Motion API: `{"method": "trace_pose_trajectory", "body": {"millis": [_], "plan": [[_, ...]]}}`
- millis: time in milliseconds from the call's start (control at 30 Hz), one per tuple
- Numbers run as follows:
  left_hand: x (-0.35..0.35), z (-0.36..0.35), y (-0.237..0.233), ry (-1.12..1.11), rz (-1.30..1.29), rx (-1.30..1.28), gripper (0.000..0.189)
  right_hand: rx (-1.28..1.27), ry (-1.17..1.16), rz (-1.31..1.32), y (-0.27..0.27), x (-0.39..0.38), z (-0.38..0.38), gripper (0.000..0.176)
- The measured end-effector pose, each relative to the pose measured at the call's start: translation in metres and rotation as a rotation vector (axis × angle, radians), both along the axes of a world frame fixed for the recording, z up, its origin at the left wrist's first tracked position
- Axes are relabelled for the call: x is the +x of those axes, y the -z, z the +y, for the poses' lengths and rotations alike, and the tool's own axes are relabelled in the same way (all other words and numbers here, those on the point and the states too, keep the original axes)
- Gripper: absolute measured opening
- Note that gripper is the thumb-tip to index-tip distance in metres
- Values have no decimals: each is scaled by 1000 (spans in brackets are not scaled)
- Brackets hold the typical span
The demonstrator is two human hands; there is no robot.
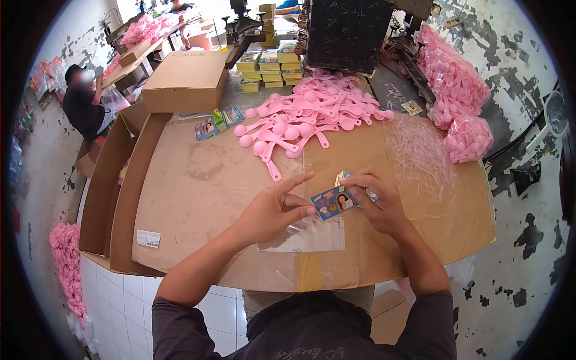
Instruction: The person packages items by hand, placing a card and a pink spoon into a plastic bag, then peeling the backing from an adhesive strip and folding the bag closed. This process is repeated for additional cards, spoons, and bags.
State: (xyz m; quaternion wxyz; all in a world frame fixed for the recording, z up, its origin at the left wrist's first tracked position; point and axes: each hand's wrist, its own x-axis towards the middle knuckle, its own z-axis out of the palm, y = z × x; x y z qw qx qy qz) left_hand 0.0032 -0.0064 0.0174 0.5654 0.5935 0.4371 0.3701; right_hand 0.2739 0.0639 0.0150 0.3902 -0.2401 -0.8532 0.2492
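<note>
The person wears a dark charcoal-grey fabric top (300,330) with faint darker lettering across the chest. Its sleeves (180,324) end near the elbows, leaving the forearms uncovered. The left grip (273,210) and right grip (381,207) are bare.

The right hand (384,207) covers the right end of the printed card (333,203), print too small to read; the left hand (273,210) hides part of the clear plastic bag (318,237).

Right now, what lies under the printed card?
A clear plastic bag lies flat on the cardboard sheet beneath the printed card. The left hand and right hand cover the bag's upper edge.
</note>
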Motion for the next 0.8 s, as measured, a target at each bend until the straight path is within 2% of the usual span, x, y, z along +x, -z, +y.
{"method": "trace_pose_trajectory", "body": {"millis": [67, 133, 167, 267, 333, 467, 567, 633, 667, 767, 800], "plan": [[3, -4, -5, 23, 74, 35, 70, -6, -9, -23, -9, -8, -7, 32], [6, -9, -10, 62, 110, 56, 70, -255, 21, 113, -15, -20, -23, 29], [7, -10, -9, 62, 86, 65, 68, -379, 36, 182, -16, -24, -29, 27], [10, -13, -3, 33, -30, 93, 61, -428, 61, 398, -5, -28, -30, 25], [12, -13, 2, -24, -166, 116, 56, -353, 35, 347, -2, -27, -30, 25], [9, -15, 6, -70, -237, 113, 52, -221, -45, 145, -27, -35, -34, 19], [5, -18, -5, -84, -288, 87, 51, -370, -111, 7, -29, -34, -22, 17], [4, -18, -9, -136, -328, 66, 51, -324, -103, 6, -32, -40, -19, 16], [2, -18, -11, -139, -289, 71, 50, -301, -100, 5, -34, -43, -17, 16], [-4, -17, -11, -157, -234, 65, 49, -204, -333, -74, -35, -49, 8, 18], [-4, -13, -2, -165, -257, 50, 48, -198, -241, -91, -35, -52, 23, 21]]}}
